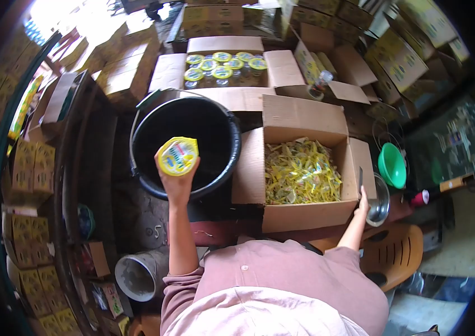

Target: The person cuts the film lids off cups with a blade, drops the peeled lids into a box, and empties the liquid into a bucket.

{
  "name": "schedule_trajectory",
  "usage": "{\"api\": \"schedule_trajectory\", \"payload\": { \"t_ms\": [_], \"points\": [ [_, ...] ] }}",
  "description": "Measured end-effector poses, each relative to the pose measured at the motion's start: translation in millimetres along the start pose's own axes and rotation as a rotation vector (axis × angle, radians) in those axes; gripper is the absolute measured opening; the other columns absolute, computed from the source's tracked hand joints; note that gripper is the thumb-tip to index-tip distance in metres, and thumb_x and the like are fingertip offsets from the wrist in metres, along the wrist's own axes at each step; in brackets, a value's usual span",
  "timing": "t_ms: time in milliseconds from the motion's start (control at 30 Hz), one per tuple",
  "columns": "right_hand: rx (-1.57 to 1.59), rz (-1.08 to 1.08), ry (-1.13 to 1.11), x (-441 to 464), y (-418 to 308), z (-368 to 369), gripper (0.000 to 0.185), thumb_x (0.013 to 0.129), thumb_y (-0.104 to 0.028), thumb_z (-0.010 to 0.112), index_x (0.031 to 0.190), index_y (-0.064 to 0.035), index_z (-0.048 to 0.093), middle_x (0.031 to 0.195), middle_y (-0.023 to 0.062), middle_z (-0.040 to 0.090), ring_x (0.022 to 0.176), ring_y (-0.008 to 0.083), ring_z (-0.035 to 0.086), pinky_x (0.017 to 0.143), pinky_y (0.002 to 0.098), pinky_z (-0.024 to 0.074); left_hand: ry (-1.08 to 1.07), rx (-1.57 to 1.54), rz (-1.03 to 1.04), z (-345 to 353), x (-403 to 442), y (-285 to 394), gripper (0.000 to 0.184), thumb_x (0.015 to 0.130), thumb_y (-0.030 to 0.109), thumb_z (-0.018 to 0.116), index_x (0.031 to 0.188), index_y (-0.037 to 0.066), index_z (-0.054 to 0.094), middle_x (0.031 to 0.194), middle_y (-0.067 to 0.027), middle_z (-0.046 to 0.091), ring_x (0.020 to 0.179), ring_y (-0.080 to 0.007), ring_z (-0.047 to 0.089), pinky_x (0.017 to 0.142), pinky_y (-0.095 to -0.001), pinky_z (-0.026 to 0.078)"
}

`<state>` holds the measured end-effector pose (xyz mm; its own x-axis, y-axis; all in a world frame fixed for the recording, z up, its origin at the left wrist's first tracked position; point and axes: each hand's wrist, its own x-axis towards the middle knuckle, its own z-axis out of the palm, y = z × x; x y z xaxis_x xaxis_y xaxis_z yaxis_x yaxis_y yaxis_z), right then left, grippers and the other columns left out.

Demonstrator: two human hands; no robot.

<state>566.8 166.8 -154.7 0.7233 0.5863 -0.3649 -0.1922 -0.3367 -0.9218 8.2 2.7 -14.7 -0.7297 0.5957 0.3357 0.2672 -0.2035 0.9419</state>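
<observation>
Over the black bucket [226,162], my left hand [178,187] is closed around a container with a yellow-rimmed printed lid [178,156]. The bucket's inside looks dark. My right hand [362,206] is at the right side of an open cardboard box [310,217], closed on a thin dark tool [361,178] that points away from me. Many small yellow packets [303,172] fill that box. Beside my right hand is a round metal bowl [381,201], partly hidden by the hand and the box flap.
Another open box [226,43] holds several yellow-lidded jars [222,72] beyond the bucket. A green bowl [392,166] lies at the right. A grey pail [135,277] stands at lower left, an orange chair [400,252] at lower right. Stacked cartons [31,168] line the left.
</observation>
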Motion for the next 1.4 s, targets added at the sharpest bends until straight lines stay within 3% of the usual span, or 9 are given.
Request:
{"api": "schedule_trajectory", "payload": {
  "t_ms": [33,200,433,633,800,900,1100,1233,1400],
  "points": [
    [-0.168,-0.097,0.187,3,4,2,0.077,0.057,-0.028,0.083,0.111,0.0148,0.048,0.116,0.0166,0.053,0.100,0.0235,0.054,0.086,0.0355,0.0460,-0.010,0.055,0.031,0,0,1,0.063,0.060,0.002,0.079,0.111,0.005,0.042,0.102,-0.0059,0.051,0.095,-0.0133,0.050,0.085,-0.0257,0.042],
    [-0.098,-0.216,-0.007,10,5,-4,0.071,0.062,-0.028,0.081,0.111,0.0128,0.050,0.116,0.0142,0.054,0.100,0.0221,0.054,0.086,0.0346,0.0446,-0.043,-0.043,0.050,4,0,0,0.065,0.059,0.002,0.079,0.111,0.005,0.041,0.100,-0.0059,0.053,0.093,-0.0142,0.053,0.085,-0.0264,0.043],
    [-0.082,-0.107,-0.187,4,11,-31,0.045,0.072,-0.022,0.074,0.108,0.0010,0.058,0.103,0.0059,0.059,0.086,0.0145,0.055,0.071,0.0273,0.0447,-0.096,-0.098,0.051,3,-1,1,0.064,0.061,0.000,0.078,0.112,0.005,0.041,0.102,-0.0066,0.054,0.094,-0.0142,0.054,0.085,-0.0268,0.045],
    [-0.089,-0.008,-0.138,-25,5,-50,0.054,0.073,-0.025,0.072,0.120,-0.0090,0.051,0.101,-0.0034,0.059,0.084,0.0078,0.052,0.074,0.0263,0.0344,-0.176,-0.172,0.023,2,0,-1,0.063,0.062,-0.005,0.075,0.114,0.005,0.041,0.103,-0.0056,0.054,0.095,-0.0128,0.054,0.084,-0.0261,0.046],
    [0.494,0.048,-0.329,-42,-16,-71,0.044,0.080,-0.021,0.065,0.121,-0.0163,0.049,0.093,-0.0056,0.057,0.082,0.0046,0.053,0.066,0.0228,0.0380,-0.231,-0.257,-0.034,1,-1,5,0.063,0.059,0.003,0.079,0.110,0.004,0.042,0.099,-0.0060,0.055,0.093,-0.0136,0.055,0.085,-0.0259,0.044],
    [0.471,-0.202,-0.641,-88,-55,-33,0.044,0.082,-0.015,0.063,0.122,-0.0108,0.047,0.091,-0.0007,0.058,0.081,0.0076,0.054,0.068,0.0241,0.0407,-0.271,-0.192,0.026,1,0,4,0.065,0.059,0.006,0.080,0.111,0.004,0.042,0.099,-0.0065,0.055,0.094,-0.0138,0.054,0.086,-0.0262,0.044],
    [0.249,-0.248,-1.205,-240,-87,105,0.024,0.078,-0.002,0.064,0.102,-0.0022,0.059,0.086,0.0060,0.061,0.079,0.0132,0.058,0.071,0.0233,0.0450,-0.324,-0.179,0.007,-1,1,9,0.062,0.057,0.011,0.081,0.108,0.003,0.046,0.100,-0.0070,0.055,0.094,-0.0142,0.054,0.086,-0.0270,0.044],
    [-0.318,-0.906,-1.408,-337,-100,163,0.022,0.074,0.003,0.062,0.094,-0.0073,0.064,0.078,0.0039,0.064,0.073,0.0143,0.060,0.067,0.0284,0.0439,-0.327,-0.139,-0.006,-2,1,10,0.064,0.057,0.012,0.082,0.109,0.003,0.046,0.100,-0.0071,0.056,0.094,-0.0147,0.055,0.086,-0.0272,0.044],
    [-0.319,-1.705,-1.473,-410,-120,192,0.029,0.072,0.002,0.056,0.096,-0.0128,0.066,0.076,0.0057,0.058,0.066,0.0204,0.055,0.072,0.0308,0.0396,-0.342,-0.164,-0.007,-1,2,8,0.066,0.057,0.011,0.081,0.111,0.004,0.044,0.101,-0.0077,0.057,0.096,-0.0150,0.055,0.087,-0.0282,0.044]
  ]
}}
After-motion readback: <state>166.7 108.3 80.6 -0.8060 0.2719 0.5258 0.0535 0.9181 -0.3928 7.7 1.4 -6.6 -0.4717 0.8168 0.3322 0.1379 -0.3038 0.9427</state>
